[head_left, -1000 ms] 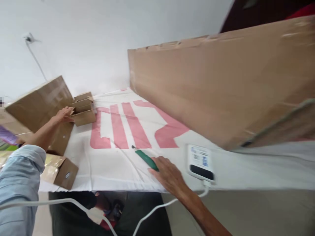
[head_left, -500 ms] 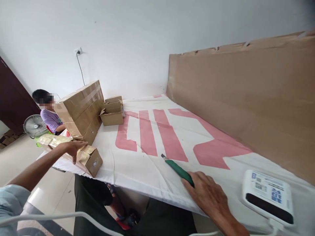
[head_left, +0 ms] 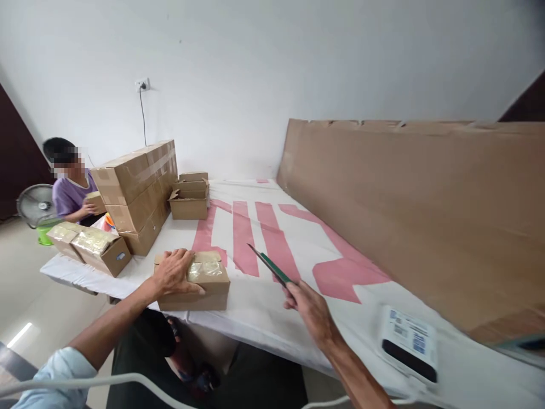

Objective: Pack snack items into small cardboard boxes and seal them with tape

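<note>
— Where is the small box (head_left: 209, 279), and what has hold of it?

— Centre-left of the frame, at the near edge of the surface (head_left: 251, 309). The left hand (head_left: 172, 272) lies on its top left corner, grip released, palm down and fingers spread.

— And the other hand?

— The right hand (head_left: 313, 309) is clenched on the handle of a green knife (head_left: 270, 266), lifted off the cloth. Its long axis runs from lower right to upper left, tip leading. The box sits just left of that tip, apart from it, with its long side across the frame.

— What is in the box?

— It is sealed with glossy tape, so the contents are hidden. So are the two taped boxes (head_left: 91, 247) at the left edge. The open cartons (head_left: 189, 199) farther back, beside the big stacked cartons (head_left: 136, 190), have their flaps up, but I cannot tell what they hold.

— Anything else close by?

— A white device (head_left: 409, 343) at lower right, a cardboard sheet (head_left: 426, 210) standing along the right, and a person (head_left: 70, 193) at far left holding a small carton.
</note>
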Motion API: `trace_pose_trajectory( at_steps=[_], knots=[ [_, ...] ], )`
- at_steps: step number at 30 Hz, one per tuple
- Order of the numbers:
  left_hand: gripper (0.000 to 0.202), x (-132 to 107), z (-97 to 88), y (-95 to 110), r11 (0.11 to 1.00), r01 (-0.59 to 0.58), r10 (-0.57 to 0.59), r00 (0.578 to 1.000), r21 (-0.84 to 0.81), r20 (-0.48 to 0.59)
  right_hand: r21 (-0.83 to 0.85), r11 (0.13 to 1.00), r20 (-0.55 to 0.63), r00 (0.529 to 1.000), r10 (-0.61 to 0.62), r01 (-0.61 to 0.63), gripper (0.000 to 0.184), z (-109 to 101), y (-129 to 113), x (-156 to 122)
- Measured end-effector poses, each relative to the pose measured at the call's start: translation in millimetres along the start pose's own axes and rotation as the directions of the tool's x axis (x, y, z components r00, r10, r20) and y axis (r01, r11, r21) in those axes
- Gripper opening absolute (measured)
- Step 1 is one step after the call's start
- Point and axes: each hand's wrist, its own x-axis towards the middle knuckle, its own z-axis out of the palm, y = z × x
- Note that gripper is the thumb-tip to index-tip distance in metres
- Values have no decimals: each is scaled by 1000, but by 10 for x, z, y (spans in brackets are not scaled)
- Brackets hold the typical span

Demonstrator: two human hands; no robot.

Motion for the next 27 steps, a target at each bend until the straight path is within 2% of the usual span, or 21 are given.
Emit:
trace_pose_trajectory(
  at_steps=[2,3,6,8,10,13,18,22,27],
  knots=[
    [77,24,56,80,996,-4,-2,997,-85,-72,112,993,40,999,-28,24,56,52,-179,-26],
    [69,0,57,54,992,18,-33,992,-125,-123,156,987,54,998,-36,27,58,69,-240,-45],
    [45,-189,34,-200,946,176,-248,934,-273,-257,262,965,81,997,-12,-9,64,111,-325,-109],
    [41,-356,49,-383,856,272,-402,885,-439,-235,313,948,107,994,27,-60,67,165,-332,-144],
    [47,-495,99,-486,733,280,-477,861,-620,-175,344,933,147,987,59,-107,70,253,-327,-168],
    [55,-590,190,-508,571,199,-495,858,-797,-139,352,927,204,977,62,-133,72,420,-330,-197],
    [57,-553,266,-540,387,124,-498,862,-914,-94,318,945,242,970,1,-80,70,584,-375,-261],
    [54,-481,344,-498,359,96,-472,877,-928,-92,243,969,234,972,-23,-35,69,513,-378,-305],
    [44,-338,511,-188,387,27,-395,908,-922,-139,81,996,116,992,-46,37,69,171,-284,-295]
  ],
)
